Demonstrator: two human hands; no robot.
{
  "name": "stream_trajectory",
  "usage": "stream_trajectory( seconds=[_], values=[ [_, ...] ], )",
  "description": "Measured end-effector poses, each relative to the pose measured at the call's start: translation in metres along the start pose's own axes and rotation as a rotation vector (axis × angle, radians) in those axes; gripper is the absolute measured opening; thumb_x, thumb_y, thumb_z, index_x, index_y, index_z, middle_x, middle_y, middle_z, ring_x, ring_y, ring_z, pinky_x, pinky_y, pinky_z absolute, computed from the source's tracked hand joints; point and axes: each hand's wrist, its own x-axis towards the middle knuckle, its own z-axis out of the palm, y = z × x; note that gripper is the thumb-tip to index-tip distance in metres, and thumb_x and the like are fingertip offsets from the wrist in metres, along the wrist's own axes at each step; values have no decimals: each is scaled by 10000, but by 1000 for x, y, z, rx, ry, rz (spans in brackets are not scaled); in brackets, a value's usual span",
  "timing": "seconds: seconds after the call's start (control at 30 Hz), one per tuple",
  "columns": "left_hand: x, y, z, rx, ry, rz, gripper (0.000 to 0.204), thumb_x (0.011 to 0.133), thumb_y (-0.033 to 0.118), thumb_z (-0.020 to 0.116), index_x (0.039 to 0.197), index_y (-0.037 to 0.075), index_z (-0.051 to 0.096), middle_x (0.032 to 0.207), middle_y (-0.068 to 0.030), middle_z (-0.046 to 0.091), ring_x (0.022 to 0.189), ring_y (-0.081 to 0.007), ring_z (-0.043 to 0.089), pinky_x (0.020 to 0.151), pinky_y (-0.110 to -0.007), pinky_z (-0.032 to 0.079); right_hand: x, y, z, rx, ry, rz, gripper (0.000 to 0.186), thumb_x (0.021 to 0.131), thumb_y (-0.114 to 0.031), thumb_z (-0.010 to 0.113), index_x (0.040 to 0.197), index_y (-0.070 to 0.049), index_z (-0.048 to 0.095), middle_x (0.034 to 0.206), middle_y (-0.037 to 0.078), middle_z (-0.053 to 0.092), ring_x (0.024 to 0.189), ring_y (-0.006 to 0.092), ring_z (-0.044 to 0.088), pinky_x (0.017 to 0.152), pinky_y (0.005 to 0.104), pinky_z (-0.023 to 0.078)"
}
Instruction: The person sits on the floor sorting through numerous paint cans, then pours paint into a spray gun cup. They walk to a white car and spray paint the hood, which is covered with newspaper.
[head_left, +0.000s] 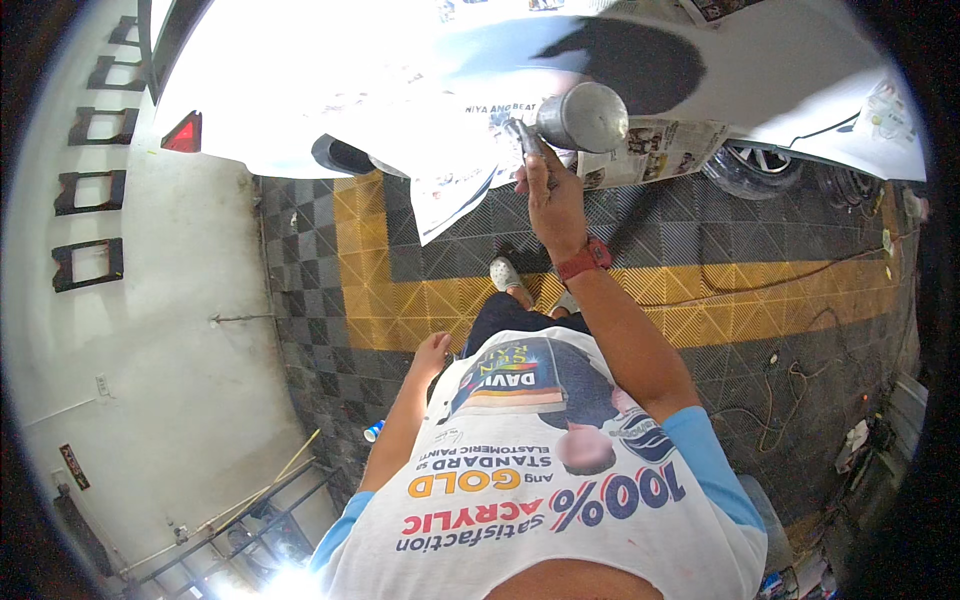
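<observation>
My right hand point(553, 198) is raised and closed around the handle of a spray gun point(526, 136). A round grey metal paint cup point(583, 118) is attached to the gun's right side. The gun is right in front of a white car body point(400, 75), partly masked with newspaper point(655, 150); I cannot tell whether spray is coming out. Low at my left side hangs my left hand point(432, 356), its fingers loosely bent and holding nothing. A red band point(583, 260) circles my right wrist.
A car wheel point(755, 168) shows under the right part of the body. A loose masking sheet point(450, 205) hangs down near the gun. Cables point(790, 385) lie on the tiled floor point(440, 300) to the right. On the left stands a pale wall point(170, 360) with black frames point(90, 192).
</observation>
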Motion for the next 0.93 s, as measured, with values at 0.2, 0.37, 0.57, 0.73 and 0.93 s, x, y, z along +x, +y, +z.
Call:
stream_trajectory(
  seconds=[0.2, 0.37, 0.57, 0.73, 0.93],
  values=[
    [-5, -6, 0, 84, -39, -46, 406, 1013, 320, 590, 1215, -29, 639, 1021, -89, 717, 897, -144, 644, 829, -304, 505, 9, 15, 11, -74, -15, -109, 494, 1030, -367, 516, 1335, 15, 584, 993, 263, 706, 796, 357, 705, 729, 393, 557],
    [3, -44, -12, 186, -60, 11, 392, 1017, 311, 581, 1195, -33, 644, 965, -79, 709, 839, -154, 634, 794, -304, 502, 9, 21, -1, -63, -28, -6, 529, 1059, -430, 469, 1330, 10, 584, 753, 70, 669, 669, 148, 650, 653, 306, 535],
    [-4, -23, -15, 136, -122, -25, 396, 1024, 314, 574, 1212, -28, 636, 943, -61, 696, 814, -132, 611, 769, -286, 489, 2, 48, -44, -5, 167, 55, 541, 1052, -500, 445, 1111, -6, 657, 740, 41, 657, 599, 110, 603, 517, 276, 462],
    [0, -6, -7, 91, -61, -7, 406, 1026, 322, 569, 1218, -31, 632, 958, -58, 698, 819, -122, 606, 768, -280, 487, -4, 46, -74, -32, 275, 163, 561, 1050, -494, 439, 1008, 28, 640, 781, 99, 695, 681, 191, 668, 663, 344, 520],
    [23, -9, -18, 175, -100, 25, 416, 1025, 335, 565, 1289, 18, 623, 1074, -115, 719, 964, -155, 652, 867, -306, 492, -4, 48, -76, 5, 263, 172, 596, 1043, -542, 423, 1090, 9, 643, 838, 61, 700, 542, 87, 581, 432, 229, 426]
  ],
)
